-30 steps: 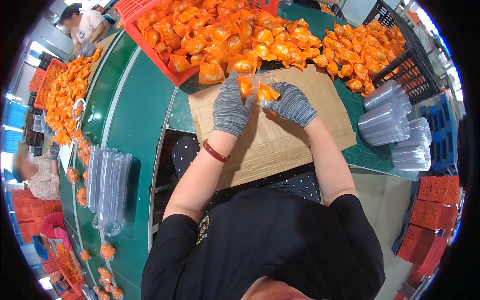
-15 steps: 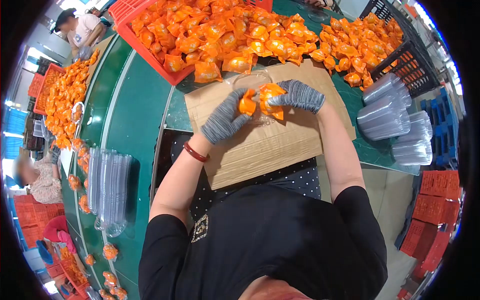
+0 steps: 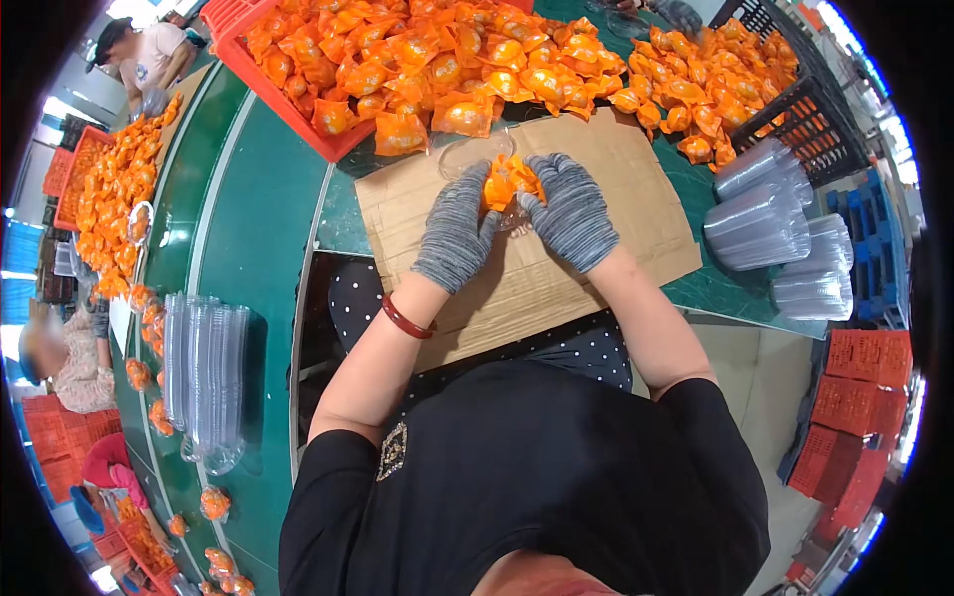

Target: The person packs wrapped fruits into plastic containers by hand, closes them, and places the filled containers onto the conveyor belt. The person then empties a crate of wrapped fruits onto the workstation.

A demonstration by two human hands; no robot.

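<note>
My left hand point(image 3: 458, 226), in a grey striped knit glove, curls round the left side of a cluster of orange-wrapped fruits point(image 3: 512, 181). From the other side my right hand point(image 3: 576, 211), gloved the same way, closes its fingers on the cluster. The fruits sit between both hands, partly hidden by the fingers. A clear plastic container point(image 3: 459, 156) lies beneath and beyond them, its round rim showing past my left fingertips. Under all this is a flat sheet of brown cardboard point(image 3: 636, 214) at the table edge.
A red crate point(image 3: 298, 124) heaped with wrapped fruits stands ahead, with more spilling toward a black crate point(image 3: 805, 129). Stacked clear containers stand at right point(image 3: 760, 223) and left point(image 3: 206, 368). Another person's gloved hand point(image 3: 681, 15) shows at the top. Co-workers point(image 3: 149, 55) are at left.
My hands have come together, bringing the separate wrapped fruits into one cluster over the container. My right hand has moved left and turned fingers forward. Another person's gloved hand has come into view at the top.
</note>
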